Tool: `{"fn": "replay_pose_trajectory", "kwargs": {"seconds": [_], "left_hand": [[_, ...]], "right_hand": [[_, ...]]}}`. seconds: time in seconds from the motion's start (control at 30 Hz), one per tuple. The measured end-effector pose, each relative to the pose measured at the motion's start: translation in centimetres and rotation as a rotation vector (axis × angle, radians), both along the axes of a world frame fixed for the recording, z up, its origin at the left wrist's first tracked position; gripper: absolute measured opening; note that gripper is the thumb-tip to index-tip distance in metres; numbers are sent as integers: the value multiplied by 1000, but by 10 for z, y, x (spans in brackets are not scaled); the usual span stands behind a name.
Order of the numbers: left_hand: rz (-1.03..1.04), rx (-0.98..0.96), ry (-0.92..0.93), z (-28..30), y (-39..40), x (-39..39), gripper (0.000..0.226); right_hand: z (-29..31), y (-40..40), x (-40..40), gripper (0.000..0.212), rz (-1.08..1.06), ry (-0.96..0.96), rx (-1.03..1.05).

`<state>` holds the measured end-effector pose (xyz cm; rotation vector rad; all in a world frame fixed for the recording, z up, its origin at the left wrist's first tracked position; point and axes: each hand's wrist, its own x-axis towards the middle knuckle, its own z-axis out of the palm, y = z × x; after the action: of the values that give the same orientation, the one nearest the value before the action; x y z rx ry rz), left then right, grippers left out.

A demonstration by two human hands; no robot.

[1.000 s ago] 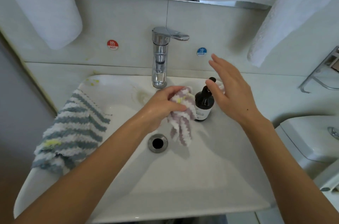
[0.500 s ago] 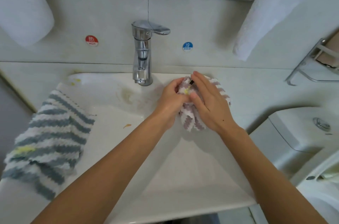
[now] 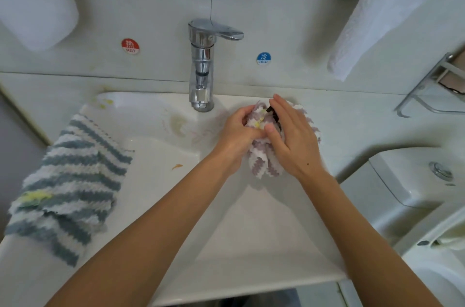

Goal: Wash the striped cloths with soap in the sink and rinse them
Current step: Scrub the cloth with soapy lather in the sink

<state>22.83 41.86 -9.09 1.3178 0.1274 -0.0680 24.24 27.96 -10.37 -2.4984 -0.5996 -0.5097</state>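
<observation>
a bathroom: white sink, chrome tap, hanging towels, toilet cistern.

glossy chrome tap, smooth white sink, fluffy striped cloths

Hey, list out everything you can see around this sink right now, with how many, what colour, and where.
purple cloth: 1, purple and white stripes, yellow stain, held over the sink
grey cloth: 1, blue-grey and white stripes, yellow stain, draped on the sink's left rim
soap bottle: 1, dark, only its pump tip shows under the right hand
sink: 1, white, small orange fleck inside
tap: 1, chrome, behind the sink, no water visible
HOT sticker: 1, red, wall left of tap
COLD sticker: 1, blue, wall right of tap
towels: 2, white, hanging top left and top right
rack: 1, metal, right wall
toilet: 1, white, right
hands: left grips the purple cloth; right presses on the pump
</observation>
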Motion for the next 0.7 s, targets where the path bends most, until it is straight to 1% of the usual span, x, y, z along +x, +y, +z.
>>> {"fn": "replay_pose_trajectory", "kwargs": {"seconds": [0.1,0.23,0.33,0.5,0.57,0.63,0.7], "left_hand": [[-7,7,10,0,0,-1,59],[-8,3,14,-2,2,0,59],[-22,13,15,-4,4,0,59],[-51,43,7,1,11,-4,59],[-79,83,-15,4,20,-7,59],[-116,167,-36,7,34,-11,58],[-159,259,-37,9,53,-16,60]], "right_hand": [[1,-4,1,63,19,-40,10],[-4,2,-1,62,29,-24,72],[-8,3,0,58,6,-89,45],[-13,5,3,55,-57,-134,-3],[-14,7,1,59,-64,-158,-30],[-12,7,-1,66,-64,-144,-73],[-7,7,-4,65,-54,-138,-75]]}}
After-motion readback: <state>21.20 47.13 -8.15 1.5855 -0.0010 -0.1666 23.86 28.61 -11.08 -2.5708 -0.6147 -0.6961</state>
